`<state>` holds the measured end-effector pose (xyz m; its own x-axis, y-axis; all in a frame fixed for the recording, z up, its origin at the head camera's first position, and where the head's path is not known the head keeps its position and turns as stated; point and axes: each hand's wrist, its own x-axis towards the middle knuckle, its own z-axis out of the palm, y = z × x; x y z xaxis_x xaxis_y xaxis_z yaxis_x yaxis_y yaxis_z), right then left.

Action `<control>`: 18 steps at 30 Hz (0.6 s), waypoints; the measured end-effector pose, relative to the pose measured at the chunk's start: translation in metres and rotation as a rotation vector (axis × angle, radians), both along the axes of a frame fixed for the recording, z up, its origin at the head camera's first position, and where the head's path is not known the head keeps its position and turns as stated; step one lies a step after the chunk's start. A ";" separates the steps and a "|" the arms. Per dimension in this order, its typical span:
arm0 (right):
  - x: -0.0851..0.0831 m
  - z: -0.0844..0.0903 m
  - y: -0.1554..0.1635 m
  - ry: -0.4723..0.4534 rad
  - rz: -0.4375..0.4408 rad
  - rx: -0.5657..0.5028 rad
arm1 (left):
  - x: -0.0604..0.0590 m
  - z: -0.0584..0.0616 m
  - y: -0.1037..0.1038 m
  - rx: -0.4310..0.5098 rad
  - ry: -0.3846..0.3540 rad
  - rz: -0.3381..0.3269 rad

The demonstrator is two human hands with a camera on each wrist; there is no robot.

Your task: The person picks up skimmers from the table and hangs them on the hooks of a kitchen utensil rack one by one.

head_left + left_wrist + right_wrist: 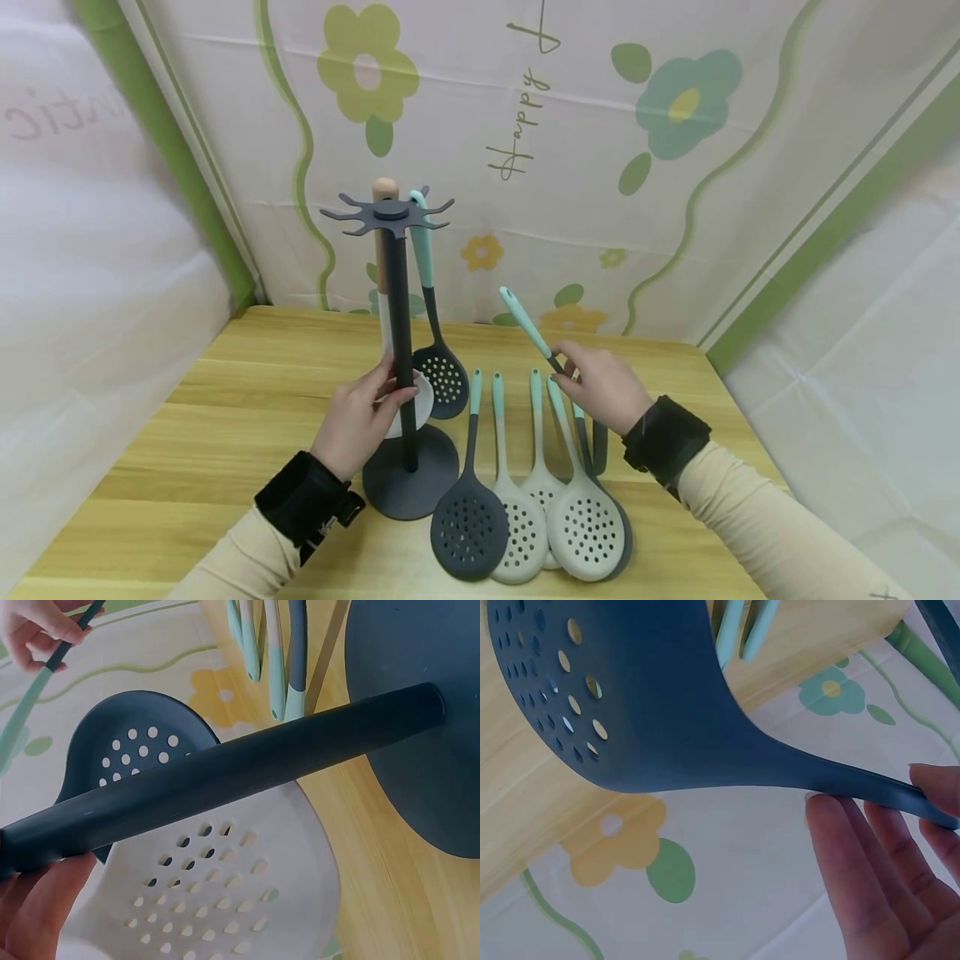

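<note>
My left hand [363, 417] grips the black pole [400, 333] of a utensil stand, whose round base [412, 492] sits on the table. From the stand's hooked top [390, 212] hang a dark skimmer [442, 383] with a mint handle and a white skimmer [217, 892] with a wooden handle [385, 190], partly hidden behind pole and hand. My right hand [603, 387] pinches another dark skimmer [667, 697] by its neck. That skimmer's mint handle [525, 321] points up toward the stand; the hand hides much of the rest in the head view.
Right of the base, several skimmers lie side by side, handles away from me: a dark one [468, 529], pale ones [585, 529] overlapping, and a dark one partly underneath. The wooden table [225, 417] ends at a flowered cloth backdrop [465, 125]; white cloth walls stand at both sides.
</note>
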<state>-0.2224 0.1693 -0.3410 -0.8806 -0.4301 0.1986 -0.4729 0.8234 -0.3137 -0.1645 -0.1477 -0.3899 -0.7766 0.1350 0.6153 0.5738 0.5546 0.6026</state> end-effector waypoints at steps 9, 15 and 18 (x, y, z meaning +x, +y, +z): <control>0.000 0.000 -0.001 0.013 0.003 0.003 | 0.001 0.000 0.003 0.007 -0.021 0.026; 0.001 0.002 -0.002 0.024 0.009 0.000 | 0.002 0.001 0.004 0.006 -0.024 0.040; 0.001 0.002 -0.003 0.035 0.014 0.001 | 0.002 0.002 0.004 0.008 -0.034 0.041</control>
